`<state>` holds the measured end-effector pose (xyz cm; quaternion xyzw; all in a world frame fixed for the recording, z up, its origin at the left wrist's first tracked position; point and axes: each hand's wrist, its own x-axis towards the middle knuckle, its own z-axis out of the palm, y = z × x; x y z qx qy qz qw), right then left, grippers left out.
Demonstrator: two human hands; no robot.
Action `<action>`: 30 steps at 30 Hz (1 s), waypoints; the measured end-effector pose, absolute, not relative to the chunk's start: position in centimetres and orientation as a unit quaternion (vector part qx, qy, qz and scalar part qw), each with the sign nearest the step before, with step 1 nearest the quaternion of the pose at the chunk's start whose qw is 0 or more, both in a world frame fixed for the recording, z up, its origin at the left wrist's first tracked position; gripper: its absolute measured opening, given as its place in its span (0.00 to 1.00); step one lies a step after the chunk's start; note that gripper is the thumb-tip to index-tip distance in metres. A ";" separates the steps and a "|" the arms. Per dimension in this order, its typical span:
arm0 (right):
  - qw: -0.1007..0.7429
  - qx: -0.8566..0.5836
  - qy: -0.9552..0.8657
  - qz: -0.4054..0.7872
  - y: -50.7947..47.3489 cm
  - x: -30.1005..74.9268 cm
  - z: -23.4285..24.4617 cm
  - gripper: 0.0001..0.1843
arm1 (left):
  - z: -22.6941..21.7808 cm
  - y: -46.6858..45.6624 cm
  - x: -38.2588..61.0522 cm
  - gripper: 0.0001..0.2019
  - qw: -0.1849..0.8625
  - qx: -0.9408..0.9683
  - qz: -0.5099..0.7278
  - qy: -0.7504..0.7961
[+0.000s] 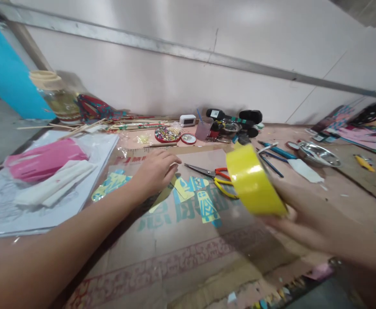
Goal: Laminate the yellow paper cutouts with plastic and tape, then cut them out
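My right hand (307, 216) grips a roll of yellow tape (252, 180) and holds it tilted above the flattened cardboard (181, 253). My left hand (156, 171) lies on the cardboard with curled fingers pressing on yellow and blue paper cut-outs (194, 193); whether it grips one I cannot make out. A pair of scissors (215, 176) with orange and yellow handles lies between the two hands, just behind the tape roll.
A clear sleeve with pink and white paper (46, 171) lies at the left. Along the wall stand a jar (57, 96), bamboo sticks (110, 125), bead tins (168, 134), a cup (203, 128) and bottles. A metal bowl (316, 153) and pens sit at the right.
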<state>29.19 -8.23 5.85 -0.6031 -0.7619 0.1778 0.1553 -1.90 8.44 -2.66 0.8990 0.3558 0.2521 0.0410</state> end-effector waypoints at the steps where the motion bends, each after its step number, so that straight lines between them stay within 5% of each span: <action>1: 0.113 -0.596 -0.785 0.120 -5.6 28.6 6.0 0.20 | -2.3 8.7 -2.1 0.13 0.044 0.901 0.228 0.365; 4: 0.016 -0.587 -0.809 0.032 1.3 27.6 5.6 0.19 | -1.6 10.0 -3.1 0.16 0.066 0.887 0.178 0.422; 13: -0.030 -0.589 -0.807 -0.024 8.0 27.1 0.8 0.21 | -4.0 11.4 -5.3 0.20 0.081 0.877 0.178 0.439; 18: 0.153 -0.514 -0.839 -0.088 5.9 22.9 0.4 0.22 | -3.7 11.2 -4.7 0.17 0.108 0.884 0.178 0.419; 23: 0.285 -0.424 -0.859 0.020 5.1 19.9 -2.0 0.14 | -3.8 10.8 -3.9 0.12 0.092 0.871 0.179 0.449; 30: 0.274 -0.403 -0.869 0.082 6.3 20.0 -5.4 0.17 | -5.2 10.2 -3.4 0.10 0.040 0.854 0.204 0.477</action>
